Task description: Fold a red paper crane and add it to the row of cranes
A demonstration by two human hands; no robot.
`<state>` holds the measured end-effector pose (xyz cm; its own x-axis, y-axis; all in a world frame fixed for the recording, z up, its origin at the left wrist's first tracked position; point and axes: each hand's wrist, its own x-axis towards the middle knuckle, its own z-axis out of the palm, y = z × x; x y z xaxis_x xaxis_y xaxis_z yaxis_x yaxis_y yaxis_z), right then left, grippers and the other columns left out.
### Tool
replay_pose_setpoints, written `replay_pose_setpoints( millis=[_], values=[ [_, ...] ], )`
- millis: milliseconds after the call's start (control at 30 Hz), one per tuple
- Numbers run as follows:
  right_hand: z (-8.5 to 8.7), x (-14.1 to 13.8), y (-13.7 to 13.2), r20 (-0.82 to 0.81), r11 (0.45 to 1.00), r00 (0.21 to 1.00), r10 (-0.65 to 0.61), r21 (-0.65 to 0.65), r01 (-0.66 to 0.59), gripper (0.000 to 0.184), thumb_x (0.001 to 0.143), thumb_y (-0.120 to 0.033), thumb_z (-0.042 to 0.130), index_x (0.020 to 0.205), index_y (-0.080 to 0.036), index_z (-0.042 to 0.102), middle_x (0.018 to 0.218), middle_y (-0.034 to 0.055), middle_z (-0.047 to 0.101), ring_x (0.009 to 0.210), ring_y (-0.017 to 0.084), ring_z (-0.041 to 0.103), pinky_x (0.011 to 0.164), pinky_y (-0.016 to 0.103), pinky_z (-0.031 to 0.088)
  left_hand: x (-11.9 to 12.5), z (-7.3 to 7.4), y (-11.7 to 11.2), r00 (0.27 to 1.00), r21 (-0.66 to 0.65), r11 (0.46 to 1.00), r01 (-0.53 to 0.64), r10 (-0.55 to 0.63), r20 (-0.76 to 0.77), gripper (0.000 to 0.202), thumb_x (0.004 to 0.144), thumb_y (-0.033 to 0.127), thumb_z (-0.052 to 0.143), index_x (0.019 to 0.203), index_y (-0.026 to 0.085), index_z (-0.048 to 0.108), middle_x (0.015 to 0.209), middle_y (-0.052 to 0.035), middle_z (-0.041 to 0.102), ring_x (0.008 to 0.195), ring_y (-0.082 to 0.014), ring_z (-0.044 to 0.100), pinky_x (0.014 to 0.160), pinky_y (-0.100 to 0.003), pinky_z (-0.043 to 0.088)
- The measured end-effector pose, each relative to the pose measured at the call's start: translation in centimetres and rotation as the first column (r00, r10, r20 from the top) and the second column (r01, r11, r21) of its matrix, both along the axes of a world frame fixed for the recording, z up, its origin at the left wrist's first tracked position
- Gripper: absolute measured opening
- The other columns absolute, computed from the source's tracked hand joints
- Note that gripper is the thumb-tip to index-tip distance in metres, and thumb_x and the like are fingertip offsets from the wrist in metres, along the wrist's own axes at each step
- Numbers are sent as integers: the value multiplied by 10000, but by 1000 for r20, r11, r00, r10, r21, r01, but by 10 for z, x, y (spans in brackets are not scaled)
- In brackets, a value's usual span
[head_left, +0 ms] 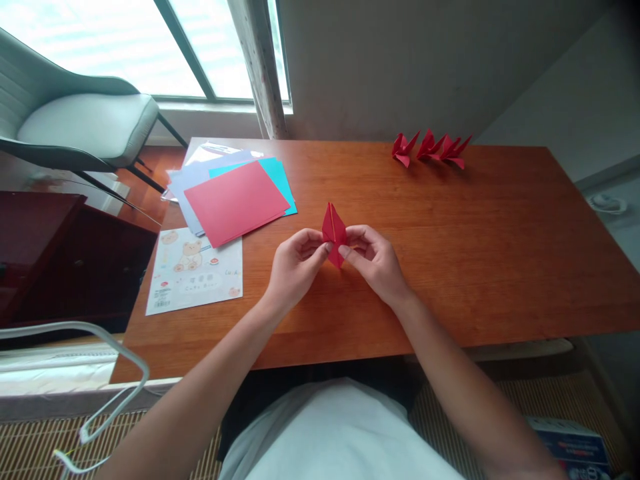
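Observation:
A small folded piece of red paper (pixel 333 232), diamond-shaped with a centre crease, is held just above the wooden table (pixel 480 267). My left hand (pixel 296 267) pinches its left side between thumb and fingers. My right hand (pixel 374 260) pinches its lower right side the same way. Both hands meet near the middle of the table.
Three finished red paper cranes (pixel 431 148) stand in a row at the table's far edge. A stack of coloured sheets (pixel 233 195), red on top, lies at the far left, with a bear-printed paper pack (pixel 196 270) nearer. A grey chair (pixel 75 123) stands by the window.

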<state>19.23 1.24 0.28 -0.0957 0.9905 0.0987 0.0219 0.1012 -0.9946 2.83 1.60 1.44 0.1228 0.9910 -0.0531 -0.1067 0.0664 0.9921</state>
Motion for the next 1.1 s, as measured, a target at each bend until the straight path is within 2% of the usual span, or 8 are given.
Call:
replay_pose_setpoints(
  millis=[100,267,433,600,800,933,1100],
  values=[
    [1,3,6,40,1000,999,-21,11,20,214,858,-397,727,968,-226,659,934,26,719,855,178,689,789,333,586,1,-2,7,1000,-19,1000,14,-14,3,278,773,401,815,848,167,684,849,-41,722,778,-165,668,726,-268,532],
    [-5,6,11,64,999,998,13,33,-15,181,897,-374,686,1018,-239,694,1004,38,719,917,187,695,782,332,586,2,-7,12,999,-23,1000,-6,7,42,271,785,406,805,862,180,676,863,-30,709,804,-163,664,748,-270,532],
    [-10,5,11,144,991,985,-92,115,76,114,885,-349,697,918,-240,707,1034,49,696,974,199,680,762,326,591,2,-7,10,997,-50,999,0,4,73,267,780,385,813,854,185,653,844,-19,705,781,-157,671,726,-260,543],
    [-12,3,10,128,994,986,-106,51,100,95,873,-317,702,898,-228,681,917,34,712,849,186,691,737,328,593,2,-5,8,995,-108,994,15,-4,102,284,767,377,825,862,181,643,842,-29,731,757,-162,690,695,-267,562],
    [-12,3,7,189,986,969,-158,92,142,59,876,-274,680,897,-223,661,882,32,700,777,174,668,699,321,574,1,-6,5,998,-101,994,30,-23,65,249,786,359,806,880,179,662,863,-41,741,785,-176,707,736,-291,585],
    [-4,0,4,320,958,919,-230,239,156,21,890,-218,633,895,-230,650,944,42,684,806,179,653,679,319,560,2,-9,4,998,-30,1000,-4,2,-66,178,809,330,764,846,182,671,850,-38,732,757,-173,701,713,-290,585],
    [2,-8,-2,492,882,780,-387,445,157,105,916,-165,581,921,-251,641,987,72,660,883,215,656,731,362,565,8,-7,2,994,8,998,-62,62,-93,132,809,293,747,828,181,679,822,-27,721,747,-172,701,739,-308,600]
  ],
)
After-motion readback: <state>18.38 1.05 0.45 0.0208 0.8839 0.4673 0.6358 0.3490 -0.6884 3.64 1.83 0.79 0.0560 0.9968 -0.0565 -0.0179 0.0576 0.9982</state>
